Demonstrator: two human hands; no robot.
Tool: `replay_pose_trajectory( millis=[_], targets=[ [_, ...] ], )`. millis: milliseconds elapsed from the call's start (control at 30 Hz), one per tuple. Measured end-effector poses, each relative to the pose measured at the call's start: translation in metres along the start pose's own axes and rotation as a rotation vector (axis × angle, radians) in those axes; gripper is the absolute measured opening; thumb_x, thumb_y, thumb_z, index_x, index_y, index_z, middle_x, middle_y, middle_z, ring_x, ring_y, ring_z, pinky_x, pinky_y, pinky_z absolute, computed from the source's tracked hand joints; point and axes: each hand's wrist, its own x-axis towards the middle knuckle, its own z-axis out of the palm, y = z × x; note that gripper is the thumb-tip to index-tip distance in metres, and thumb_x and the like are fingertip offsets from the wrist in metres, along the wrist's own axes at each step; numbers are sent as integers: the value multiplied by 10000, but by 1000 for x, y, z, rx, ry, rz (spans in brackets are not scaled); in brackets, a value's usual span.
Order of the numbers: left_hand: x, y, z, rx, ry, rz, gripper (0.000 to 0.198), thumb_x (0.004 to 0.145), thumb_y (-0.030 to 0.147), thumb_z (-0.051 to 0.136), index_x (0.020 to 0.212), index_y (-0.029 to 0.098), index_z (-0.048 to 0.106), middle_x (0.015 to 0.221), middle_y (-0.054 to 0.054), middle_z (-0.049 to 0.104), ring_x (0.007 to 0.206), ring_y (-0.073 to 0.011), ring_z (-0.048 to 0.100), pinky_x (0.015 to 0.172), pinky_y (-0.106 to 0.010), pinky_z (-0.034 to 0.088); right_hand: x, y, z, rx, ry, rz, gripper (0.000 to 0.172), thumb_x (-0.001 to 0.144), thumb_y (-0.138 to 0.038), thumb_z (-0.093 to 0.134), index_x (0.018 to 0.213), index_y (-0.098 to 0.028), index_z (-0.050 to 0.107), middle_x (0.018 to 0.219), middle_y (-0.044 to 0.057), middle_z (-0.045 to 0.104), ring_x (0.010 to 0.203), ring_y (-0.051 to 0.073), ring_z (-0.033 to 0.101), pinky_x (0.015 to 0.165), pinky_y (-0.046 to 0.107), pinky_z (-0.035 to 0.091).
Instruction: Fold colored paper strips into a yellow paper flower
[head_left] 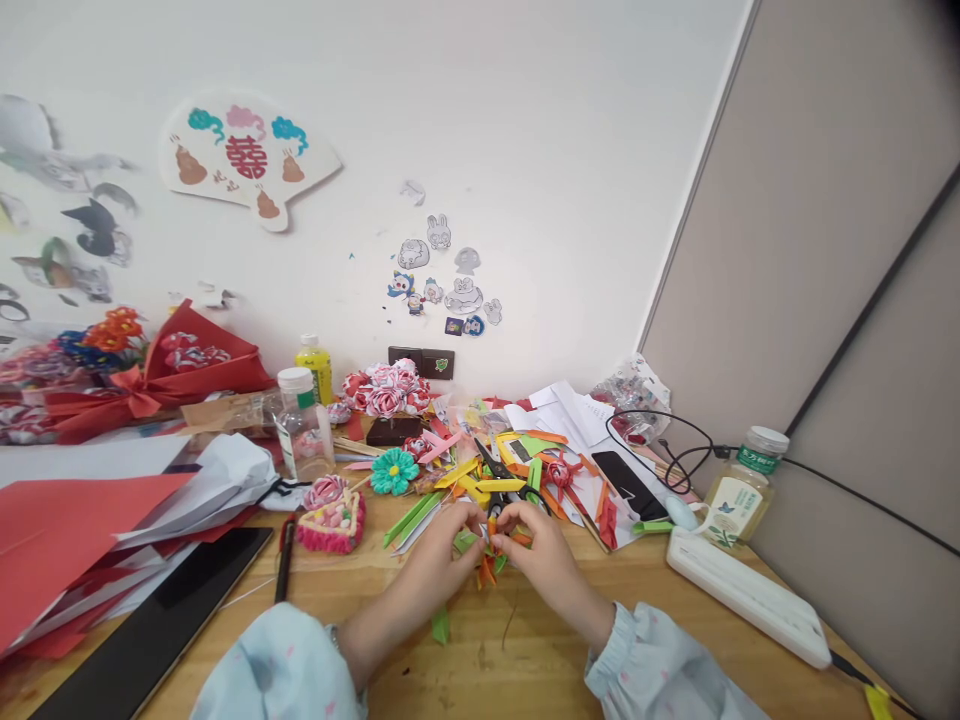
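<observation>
My left hand and my right hand meet over the middle of the wooden desk. Both pinch a small folded paper piece in orange and green, held between the fingertips just above the desk. Its exact shape is hidden by my fingers. A green paper scrap lies under my left wrist. Scissors with yellow and black handles lie just beyond my hands, among coloured paper strips.
Red and white paper sheets and a dark tablet fill the left. A clear bottle, paper flowers, a teal flower, a phone, a white power strip and a drink bottle stand around.
</observation>
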Motion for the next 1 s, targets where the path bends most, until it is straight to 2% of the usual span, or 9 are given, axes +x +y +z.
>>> replay_pose_trajectory(
  millis=[233,367,500,600,733,833,1000],
  targets=[
    [-1,4,-3,-32,-30,-7,25,769,185,514,748,190,526,759,4,568,732,-162,538,674,-253,429,0,-1,-1,50,-17,-12,106,707,-140,620,772,-203,565,809,9,592,797,182,564,722,289,442],
    [1,8,-8,-37,-73,12,139,810,261,498,695,190,529,738,0,576,723,-163,543,675,-252,427,0,1,0,129,-55,17,91,713,-178,629,759,-204,556,791,5,591,775,178,572,694,280,456],
    [1,11,-11,-46,-53,33,148,801,269,523,680,189,556,747,-3,602,745,-170,563,705,-261,430,0,-1,-1,139,-57,10,101,695,-170,641,726,-198,549,744,-5,577,729,168,564,666,273,455],
    [1,14,-11,-73,-52,-10,162,797,280,523,674,184,568,717,-2,609,716,-166,564,681,-257,430,0,-4,-3,130,-38,-10,104,685,-171,655,714,-194,558,744,-5,578,733,166,562,677,274,451],
    [2,14,-9,-131,-91,-83,176,777,301,522,662,175,565,668,4,590,668,-156,547,626,-246,420,0,-4,-4,199,-55,46,121,670,-181,678,705,-189,562,728,-10,595,720,159,574,672,268,452],
    [3,10,-8,-164,-144,-124,134,733,275,552,651,170,561,645,11,580,640,-146,534,597,-240,411,1,2,-2,271,-103,112,135,656,-197,692,705,-182,566,696,-19,593,661,144,569,619,253,451],
    [5,-2,-3,-173,-192,-180,109,704,255,591,652,160,571,620,20,582,601,-129,518,577,-238,407,1,12,2,331,-152,159,166,649,-223,712,725,-175,573,700,-15,606,658,142,579,628,261,461]
  ],
)
